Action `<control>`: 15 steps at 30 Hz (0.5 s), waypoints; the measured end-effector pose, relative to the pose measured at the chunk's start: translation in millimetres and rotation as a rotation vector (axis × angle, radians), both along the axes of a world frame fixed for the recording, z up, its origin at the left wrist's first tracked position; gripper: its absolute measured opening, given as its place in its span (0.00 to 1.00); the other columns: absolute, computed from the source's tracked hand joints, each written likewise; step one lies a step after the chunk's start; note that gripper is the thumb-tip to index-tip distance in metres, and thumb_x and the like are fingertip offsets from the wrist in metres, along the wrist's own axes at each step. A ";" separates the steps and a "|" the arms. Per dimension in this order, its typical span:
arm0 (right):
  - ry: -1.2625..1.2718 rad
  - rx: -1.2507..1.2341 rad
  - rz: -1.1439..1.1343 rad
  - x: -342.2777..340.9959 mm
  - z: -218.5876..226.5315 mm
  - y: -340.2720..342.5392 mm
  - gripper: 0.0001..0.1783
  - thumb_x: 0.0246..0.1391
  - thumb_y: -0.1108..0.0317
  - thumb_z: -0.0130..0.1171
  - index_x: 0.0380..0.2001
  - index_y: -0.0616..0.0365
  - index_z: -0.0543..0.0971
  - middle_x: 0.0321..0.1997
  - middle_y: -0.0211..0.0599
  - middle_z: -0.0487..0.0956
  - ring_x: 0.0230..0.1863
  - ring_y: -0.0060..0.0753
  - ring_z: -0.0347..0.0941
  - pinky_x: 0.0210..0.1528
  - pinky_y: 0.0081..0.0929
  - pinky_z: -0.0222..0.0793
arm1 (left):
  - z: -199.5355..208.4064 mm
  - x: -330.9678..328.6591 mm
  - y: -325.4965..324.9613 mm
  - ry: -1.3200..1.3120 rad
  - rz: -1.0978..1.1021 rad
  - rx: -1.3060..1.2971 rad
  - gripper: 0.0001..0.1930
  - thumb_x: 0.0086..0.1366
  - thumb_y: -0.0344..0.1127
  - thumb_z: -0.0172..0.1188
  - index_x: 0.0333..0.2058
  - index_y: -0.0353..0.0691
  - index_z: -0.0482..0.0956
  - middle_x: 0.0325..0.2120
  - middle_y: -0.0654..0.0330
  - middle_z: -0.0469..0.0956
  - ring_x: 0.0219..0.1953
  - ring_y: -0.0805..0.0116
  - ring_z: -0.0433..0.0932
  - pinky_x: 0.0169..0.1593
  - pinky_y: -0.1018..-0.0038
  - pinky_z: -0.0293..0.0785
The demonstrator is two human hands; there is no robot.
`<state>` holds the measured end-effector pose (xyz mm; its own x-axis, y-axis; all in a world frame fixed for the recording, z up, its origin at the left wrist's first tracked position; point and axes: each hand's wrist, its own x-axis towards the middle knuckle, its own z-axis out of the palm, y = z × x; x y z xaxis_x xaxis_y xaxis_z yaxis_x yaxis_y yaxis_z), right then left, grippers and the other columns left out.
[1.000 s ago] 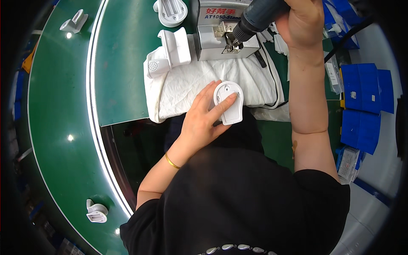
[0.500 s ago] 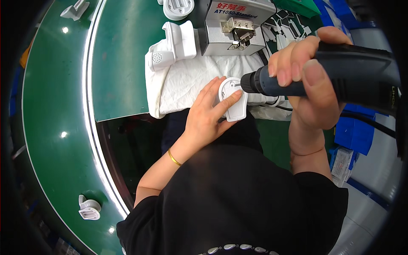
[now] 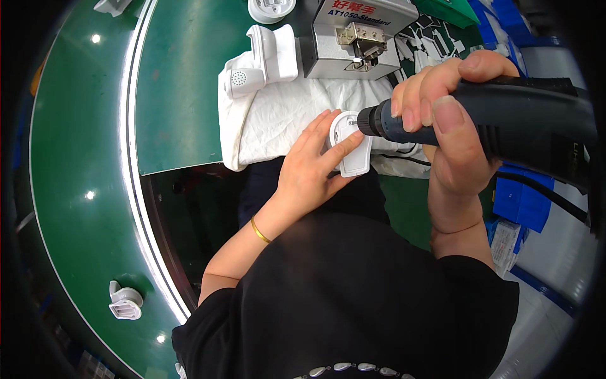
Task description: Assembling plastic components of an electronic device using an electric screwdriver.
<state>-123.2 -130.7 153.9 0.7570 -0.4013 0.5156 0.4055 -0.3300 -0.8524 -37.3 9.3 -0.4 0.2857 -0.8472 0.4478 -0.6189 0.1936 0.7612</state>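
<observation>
The left hand pinches the small white part while the right hand squeezes the power screwdriver, whose tip could slip and poke a finger.

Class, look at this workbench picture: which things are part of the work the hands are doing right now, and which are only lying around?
In use:
left hand
white plastic part
right hand
electric screwdriver
white cloth

Lying about:
grey metal box
white housing
small white part
blue bins
</observation>
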 end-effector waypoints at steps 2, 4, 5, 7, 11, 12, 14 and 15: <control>-0.012 0.032 -0.005 1.4 -1.6 -0.4 0.20 0.58 0.76 0.51 0.53 0.55 0.62 0.29 0.37 0.71 0.28 0.29 0.70 0.39 0.40 0.71 | 0.5 -0.1 0.1 0.007 -0.001 -0.005 0.39 0.39 0.30 0.77 0.56 0.51 0.79 0.59 0.45 0.69 0.61 0.41 0.70 0.60 0.57 0.72; -0.016 0.040 -0.037 2.0 -7.6 0.3 0.20 0.58 0.77 0.51 0.53 0.56 0.62 0.29 0.38 0.71 0.28 0.29 0.71 0.39 0.40 0.71 | 0.7 0.1 0.3 0.006 0.000 0.002 0.39 0.39 0.30 0.77 0.56 0.51 0.79 0.59 0.45 0.69 0.61 0.41 0.70 0.60 0.57 0.72; -0.021 0.049 -0.068 2.6 -9.5 0.7 0.20 0.58 0.77 0.51 0.53 0.56 0.62 0.30 0.38 0.71 0.28 0.29 0.71 0.39 0.39 0.71 | 0.7 0.3 0.4 0.005 -0.002 0.001 0.39 0.39 0.30 0.77 0.56 0.51 0.79 0.59 0.45 0.69 0.61 0.41 0.70 0.60 0.57 0.72; -0.022 0.052 -0.042 4.6 -8.6 1.4 0.20 0.58 0.78 0.52 0.52 0.56 0.63 0.30 0.38 0.72 0.28 0.29 0.71 0.39 0.39 0.72 | 0.2 0.4 0.9 0.004 -0.001 -0.004 0.39 0.39 0.29 0.77 0.56 0.51 0.79 0.59 0.45 0.69 0.61 0.41 0.70 0.60 0.57 0.72; -0.042 0.061 -0.028 5.6 -13.2 -1.3 0.20 0.57 0.78 0.52 0.53 0.58 0.64 0.30 0.40 0.74 0.28 0.29 0.72 0.38 0.39 0.73 | -0.6 -1.2 0.6 -0.004 0.006 0.002 0.38 0.40 0.30 0.77 0.55 0.51 0.79 0.59 0.44 0.70 0.61 0.42 0.71 0.60 0.57 0.72; -0.049 0.056 -0.029 5.4 -13.2 -2.4 0.20 0.57 0.78 0.52 0.53 0.58 0.64 0.30 0.40 0.74 0.28 0.29 0.72 0.38 0.39 0.73 | -2.4 -1.6 0.2 -0.006 0.013 0.003 0.38 0.40 0.31 0.77 0.55 0.51 0.79 0.59 0.44 0.70 0.60 0.42 0.71 0.60 0.57 0.72; -0.032 0.093 -0.021 3.6 -12.7 -5.3 0.22 0.57 0.79 0.53 0.55 0.61 0.64 0.30 0.40 0.75 0.28 0.29 0.73 0.39 0.40 0.73 | -3.6 -3.0 -0.8 -0.015 0.013 -0.003 0.37 0.41 0.32 0.77 0.55 0.51 0.79 0.59 0.44 0.70 0.60 0.42 0.71 0.60 0.57 0.72; -0.037 0.080 0.002 2.8 -12.2 -10.0 0.24 0.57 0.79 0.53 0.57 0.63 0.64 0.31 0.40 0.75 0.28 0.30 0.73 0.39 0.41 0.74 | -3.2 -3.5 -1.6 -0.016 0.018 -0.005 0.37 0.41 0.32 0.77 0.55 0.51 0.79 0.58 0.44 0.70 0.60 0.43 0.71 0.59 0.58 0.72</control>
<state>-120.4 -140.6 141.7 0.7390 -0.4408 0.5094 0.4381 -0.2600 -0.8605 -40.8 7.7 -3.6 0.2937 -0.8398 0.4566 -0.6346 0.1859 0.7502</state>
